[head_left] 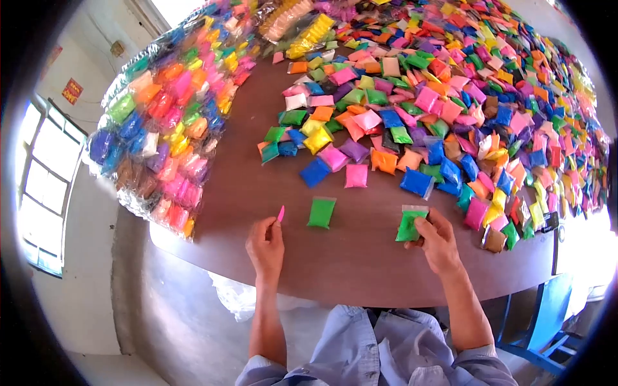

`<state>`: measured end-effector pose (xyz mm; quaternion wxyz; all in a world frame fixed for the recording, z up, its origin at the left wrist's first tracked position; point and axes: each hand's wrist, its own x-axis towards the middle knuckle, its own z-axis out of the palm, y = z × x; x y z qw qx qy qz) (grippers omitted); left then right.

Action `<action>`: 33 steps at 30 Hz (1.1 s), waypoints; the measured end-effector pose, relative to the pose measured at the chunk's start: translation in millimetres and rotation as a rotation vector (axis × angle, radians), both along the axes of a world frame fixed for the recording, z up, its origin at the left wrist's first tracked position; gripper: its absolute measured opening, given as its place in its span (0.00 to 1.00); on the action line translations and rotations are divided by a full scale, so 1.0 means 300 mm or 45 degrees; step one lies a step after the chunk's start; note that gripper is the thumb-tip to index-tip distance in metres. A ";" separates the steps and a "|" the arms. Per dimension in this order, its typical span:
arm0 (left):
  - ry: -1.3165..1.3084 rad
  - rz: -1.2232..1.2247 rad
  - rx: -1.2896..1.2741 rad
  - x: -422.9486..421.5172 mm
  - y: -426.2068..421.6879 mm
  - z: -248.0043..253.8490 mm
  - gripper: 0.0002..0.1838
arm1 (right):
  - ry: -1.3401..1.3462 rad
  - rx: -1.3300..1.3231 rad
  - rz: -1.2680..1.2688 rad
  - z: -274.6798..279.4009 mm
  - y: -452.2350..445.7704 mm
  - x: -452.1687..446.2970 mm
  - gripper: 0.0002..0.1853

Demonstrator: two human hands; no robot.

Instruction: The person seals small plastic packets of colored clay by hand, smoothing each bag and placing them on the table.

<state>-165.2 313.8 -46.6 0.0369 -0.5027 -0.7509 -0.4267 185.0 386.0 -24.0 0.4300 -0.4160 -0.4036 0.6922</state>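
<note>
1. Light blue-grey shirt [412, 347], worn by the person, fills the bottom centre of the frame, with its rolled sleeves at the lower left and lower right of that area.
2. The left hand [265, 248], left of centre, is closed, its fingertips pinching a small, slim, bright pink piece [281, 213] that points upward. What the piece is made of cannot be told.
3. The right hand [439, 243], right of centre, grips a green packet with a clear plastic top edge [409, 226], the thumb pressed on its face and the fingers curled around its side. The packet is just above or touching the tabletop; which of these cannot be told.
4. Between the hands, nearer the left one, a flat rectangular green plastic packet [320, 213] lies on the dark brown tabletop [251, 141], touching neither hand.
5. Beyond it, near the centre of the frame, a square pink packet [356, 176] and a bright blue packet [417, 183] lie at the near edge of a large heap of small multicoloured packets [438, 103]. The heap spreads across the upper centre and right of the frame.
6. At the upper left of the frame, glossy clear plastic wrapping filled with multicoloured packets [168, 138] covers that side of the table.
7. On the floor, lower left of centre, crumpled clear plastic [235, 297] shows beyond the table's edge.
8. A blue chair [548, 312] stands at the lower right, and a barred window [48, 170] is at the far left.
</note>
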 end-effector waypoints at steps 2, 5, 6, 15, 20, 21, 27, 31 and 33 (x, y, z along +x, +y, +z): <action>0.043 -0.017 -0.023 0.019 -0.003 0.004 0.03 | -0.093 0.050 -0.023 -0.002 -0.020 0.027 0.14; 0.150 -0.012 -0.117 0.048 -0.015 0.026 0.03 | -0.115 0.289 -0.029 -0.037 -0.033 0.038 0.14; 0.216 0.006 -0.186 0.054 -0.022 0.034 0.03 | -0.106 0.282 -0.040 -0.054 -0.038 0.036 0.14; -0.070 -0.247 -0.072 0.311 -0.037 0.104 0.08 | -0.124 0.345 -0.014 -0.075 -0.065 0.034 0.08; -0.673 -0.648 -0.205 0.625 0.040 0.114 0.12 | -0.108 0.588 -0.100 -0.099 -0.058 0.023 0.09; -0.792 -0.709 -0.179 0.655 0.060 0.095 0.13 | -0.333 0.842 -0.113 -0.108 -0.042 0.037 0.10; -1.084 -0.698 -0.172 0.673 0.074 0.045 0.10 | -0.277 0.530 -0.213 -0.090 -0.059 0.017 0.12; -1.151 -0.696 -0.123 0.658 0.079 0.018 0.09 | -0.332 0.629 -0.142 -0.072 -0.056 0.019 0.09; -1.167 -0.712 -0.157 0.662 0.084 0.018 0.07 | -0.336 0.662 -0.163 -0.071 -0.049 0.027 0.08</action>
